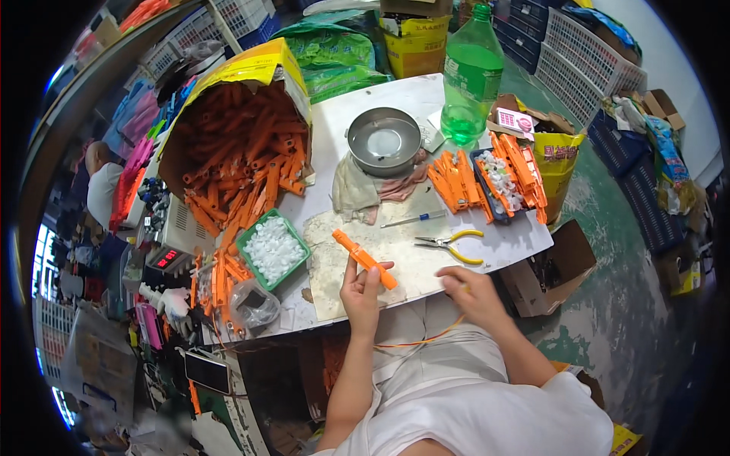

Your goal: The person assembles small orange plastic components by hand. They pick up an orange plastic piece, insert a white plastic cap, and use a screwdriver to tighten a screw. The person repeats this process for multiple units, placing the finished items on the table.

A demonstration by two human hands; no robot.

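My left hand [360, 295] grips a long orange plastic part [365, 258], held slantwise above a stained pale board [327, 258]. To the right, apart from that part, my right hand [470, 292] is closed with its fingers curled; what they hold, if anything, is hidden. A thin yellow-and-red wire [418, 342] runs across my lap to just below the right hand. Pliers with yellow handles [460, 247] lie just beyond it. A thin pen-like tool with a blue end [414, 219] lies farther up the board.
A large box [281, 83] tipped toward me spills orange parts at left, by a green tray [305, 251] of small white pieces. Behind the board stand a round metal bowl [384, 163] and a green bottle [468, 83]. More orange parts [456, 181] lie at right, near the table edge.
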